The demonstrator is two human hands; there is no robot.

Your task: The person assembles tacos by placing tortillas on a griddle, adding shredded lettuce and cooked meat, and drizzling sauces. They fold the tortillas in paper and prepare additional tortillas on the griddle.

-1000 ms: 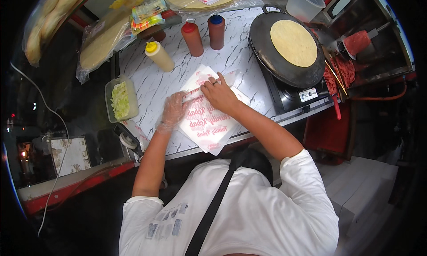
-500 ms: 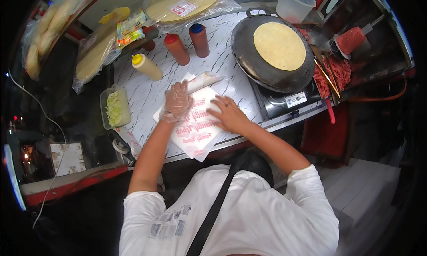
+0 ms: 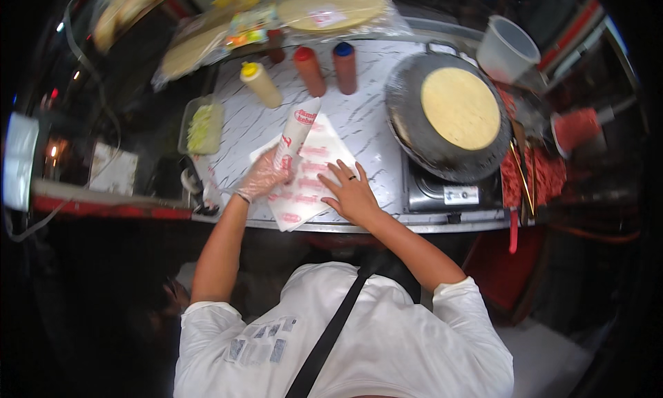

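My left hand [image 3: 265,177], in a clear plastic glove, is closed around the lower end of a paper-wrapped roll [image 3: 298,132]. The roll is white with red print and tilts up and away from me. Under it lies a stack of printed wrapping paper [image 3: 319,189] on the counter. My bare right hand [image 3: 350,192], with a dark ring on one finger, rests with fingers spread at the right edge of the papers. What is inside the roll is hidden by its wrapping.
A round flatbread [image 3: 461,109] lies on a dark griddle [image 3: 407,115] over a gas stove [image 3: 421,191]. Shaved meat [image 3: 549,173] and tongs are right of it. Sauce bottles [image 3: 309,72] stand behind the papers. A tub of shredded cabbage [image 3: 202,130] sits at left.
The roll, lying flat on the papers before, is now lifted and tilted in my left hand. My right hand has shifted toward the papers' right edge. The whole view has turned slightly.
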